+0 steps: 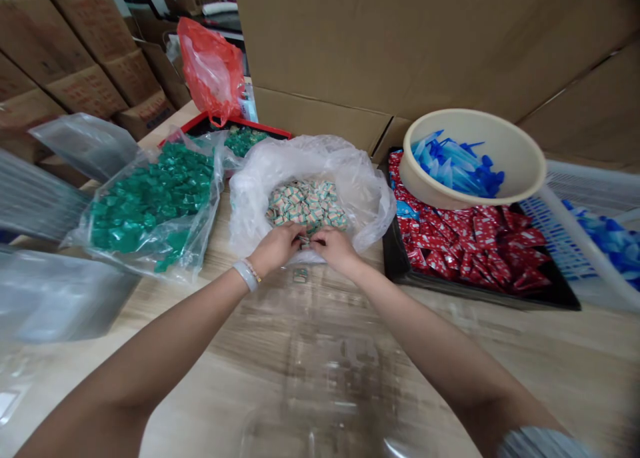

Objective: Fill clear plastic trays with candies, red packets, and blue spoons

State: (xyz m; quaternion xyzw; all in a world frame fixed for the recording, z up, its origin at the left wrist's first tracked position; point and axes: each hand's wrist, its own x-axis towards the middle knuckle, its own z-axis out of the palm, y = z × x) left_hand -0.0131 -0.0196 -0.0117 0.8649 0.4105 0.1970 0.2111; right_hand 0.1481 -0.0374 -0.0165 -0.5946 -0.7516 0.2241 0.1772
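Note:
A crumpled clear plastic bag (363, 191) lies rolled open in the middle of the table, full of small striped pieces (307, 205) in teal, orange and cream. At its near edge my left hand (279, 246), with a pale band on the wrist, is closed in a pinch. Facing it, my right hand (334, 246) has its thumb and fingers pressed together too. Between the fingertips a few of the striped pieces show, partly hidden by the fingers. One loose piece (300, 275) lies on the table just below the hands.
Left stands a clear bag of green pieces (155, 198); behind it are a red-rimmed tray (270, 132) and a red bag (213, 68). Right, a cream basin (525, 158) of blue pointed pieces rests over a black tray (500, 299) of red packets. Clear plastic containers (335, 378) lie in front.

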